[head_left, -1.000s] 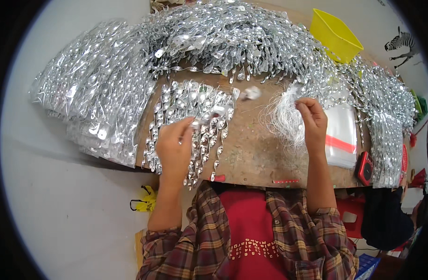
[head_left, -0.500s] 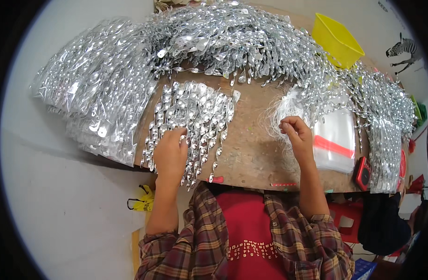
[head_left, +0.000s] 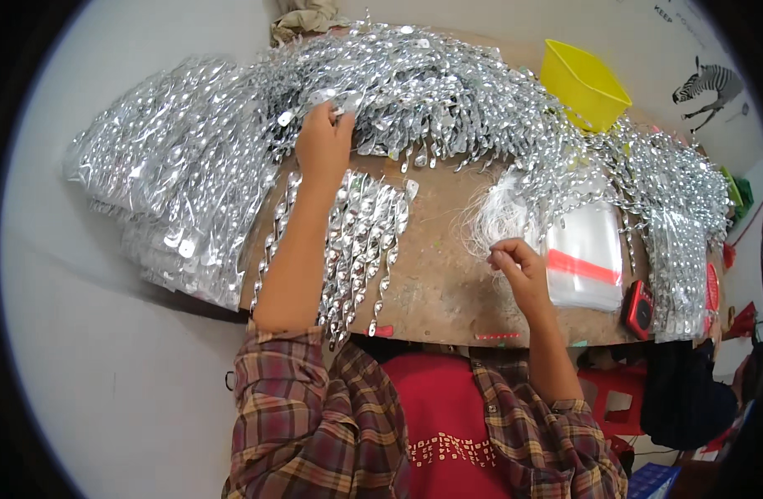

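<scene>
My left hand (head_left: 322,150) is stretched over the near edge of a big pile of silver twisted strips (head_left: 431,79). Its thumb and fingertips pinch the flat end of one strip there. Below that forearm lies a small row of silver twisted strips (head_left: 369,224), side by side and partly hidden by the arm. My right hand (head_left: 523,270) hovers by a tangle of fine white threads (head_left: 499,218), its thumb and fingers drawn together. Whatever they hold, perhaps a thread, is too fine to make out.
Bagged silver strips (head_left: 169,175) are heaped at the left. Clear plastic bags with a red band (head_left: 585,264) lie right of my right hand, beside a small red-and-black device (head_left: 639,309). A yellow bin (head_left: 583,87) stands behind. More strips (head_left: 679,274) hang at the table's right end.
My left hand has moved away from the small row of strips, up to the big pile, and pinches a strip there. My right hand stays nearly in place, fingers still drawn together.
</scene>
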`<state>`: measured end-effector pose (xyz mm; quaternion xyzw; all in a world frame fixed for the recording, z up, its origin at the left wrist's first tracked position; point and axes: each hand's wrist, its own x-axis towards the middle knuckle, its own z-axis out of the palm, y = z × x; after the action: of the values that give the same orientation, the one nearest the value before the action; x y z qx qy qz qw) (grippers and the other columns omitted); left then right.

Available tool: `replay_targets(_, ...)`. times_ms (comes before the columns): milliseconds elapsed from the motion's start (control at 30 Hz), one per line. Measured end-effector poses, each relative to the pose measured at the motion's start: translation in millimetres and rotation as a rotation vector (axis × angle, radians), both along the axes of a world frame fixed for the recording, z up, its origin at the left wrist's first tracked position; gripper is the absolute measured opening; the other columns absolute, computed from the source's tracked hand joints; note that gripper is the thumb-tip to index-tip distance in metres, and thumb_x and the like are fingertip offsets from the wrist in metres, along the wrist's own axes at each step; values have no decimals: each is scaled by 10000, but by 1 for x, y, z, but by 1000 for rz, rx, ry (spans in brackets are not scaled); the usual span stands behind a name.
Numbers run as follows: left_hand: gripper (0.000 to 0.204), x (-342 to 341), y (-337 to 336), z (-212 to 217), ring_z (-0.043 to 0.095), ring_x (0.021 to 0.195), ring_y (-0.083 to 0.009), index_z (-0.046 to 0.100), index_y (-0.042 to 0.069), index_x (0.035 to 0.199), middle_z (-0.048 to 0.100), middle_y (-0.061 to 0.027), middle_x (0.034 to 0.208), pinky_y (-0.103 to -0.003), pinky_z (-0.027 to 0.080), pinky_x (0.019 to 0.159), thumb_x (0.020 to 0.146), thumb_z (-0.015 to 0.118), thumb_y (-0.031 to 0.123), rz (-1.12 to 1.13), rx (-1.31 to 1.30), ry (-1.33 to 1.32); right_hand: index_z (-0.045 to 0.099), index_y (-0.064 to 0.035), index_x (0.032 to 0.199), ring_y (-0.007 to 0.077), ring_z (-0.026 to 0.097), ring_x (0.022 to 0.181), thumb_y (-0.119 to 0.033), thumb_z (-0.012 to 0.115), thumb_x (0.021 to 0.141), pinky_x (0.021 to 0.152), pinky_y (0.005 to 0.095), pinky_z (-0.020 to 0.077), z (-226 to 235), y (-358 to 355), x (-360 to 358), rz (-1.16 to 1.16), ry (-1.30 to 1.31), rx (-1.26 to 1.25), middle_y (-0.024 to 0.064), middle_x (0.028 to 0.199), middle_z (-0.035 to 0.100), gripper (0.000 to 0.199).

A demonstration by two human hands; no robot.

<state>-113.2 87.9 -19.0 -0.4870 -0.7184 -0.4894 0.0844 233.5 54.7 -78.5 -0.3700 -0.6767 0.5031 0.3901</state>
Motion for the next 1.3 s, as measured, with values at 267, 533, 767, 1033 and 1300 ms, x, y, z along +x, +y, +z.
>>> replay_targets(267,280,-20,27,1,605,685,-235,649,49,823,634,-105,752,-345,457,640,739,613,313,17,-79,-241,571,1,955,102,572,760,-100,549,872,686,235,464,2,3,21,-82,47,-100,49,816,610,132)
replay_targets(533,128,-17,-60,76,515,686,-152,526,2,882,560,-69,789,-286,435,626,862,522,128,-16,943,-215,616,-69,858,172,590,684,-97,609,796,616,294,439,-22,40,-32,-79,-383,524,57,788,618,69)
replay_targets(767,136,48,-131,87,524,595,-157,449,47,854,520,-62,740,-268,431,584,905,431,171,-296,806,-678,593,-136,777,217,563,671,-138,592,743,668,372,368,-52,81,-98,82,-619,1053,24,716,565,34)
replay_targets(1033,166,102,-125,-12,482,660,-89,499,70,1013,546,-32,852,-218,388,564,933,463,210,-604,326,-1511,542,-112,760,204,549,722,-140,546,703,741,379,364,-47,90,-111,234,-929,1322,42,762,549,63)
replay_targets(1300,323,114,-123,-37,519,625,-73,482,30,1158,580,-32,858,-197,402,532,938,462,265,-656,108,-1448,516,-52,877,236,569,782,-83,478,823,763,376,406,-41,87,-90,68,-621,793,103,806,575,73)
